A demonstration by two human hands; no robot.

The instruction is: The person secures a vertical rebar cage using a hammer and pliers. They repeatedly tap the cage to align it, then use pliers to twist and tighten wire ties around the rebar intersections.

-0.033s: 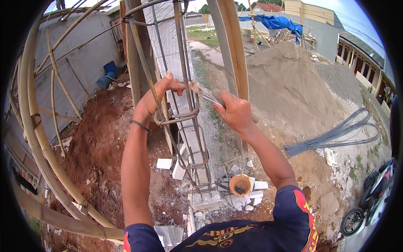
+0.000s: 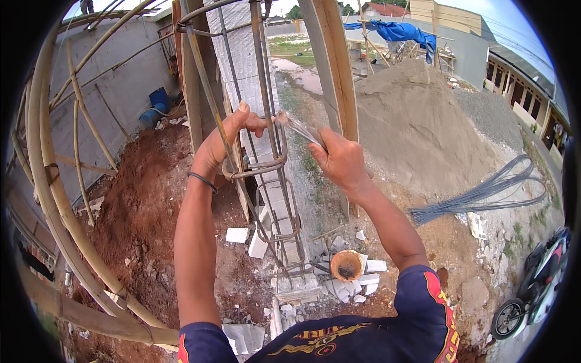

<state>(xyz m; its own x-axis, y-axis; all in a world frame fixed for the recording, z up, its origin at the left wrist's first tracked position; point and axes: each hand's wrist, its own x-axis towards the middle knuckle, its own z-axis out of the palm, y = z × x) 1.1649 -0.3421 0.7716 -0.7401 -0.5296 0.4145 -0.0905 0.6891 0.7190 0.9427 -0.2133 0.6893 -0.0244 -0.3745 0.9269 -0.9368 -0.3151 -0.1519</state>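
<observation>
An upright rebar cage of ribbed bars and bent stirrups stands before me. My left hand reaches into it, thumb up, fingers curled at an upright bar; a dark band circles that wrist. From the right, my right hand grips steel pincers by their handles. Their jaws touch or nearly touch the bar beside my left fingertips. Any tie wire at the jaws is too small to make out. Just below my hands, a rectangular stirrup surrounds the bars.
Behind the cage rises a pale block wall, flanked by wooden boards. Bamboo poles curve along the left. An orange bucket stands among broken blocks. Rightward are a sand pile, a wire bundle and a motorcycle.
The pincers have turned slightly, their jaws a little higher, as my right hand shifts. My left hand stays in place.
</observation>
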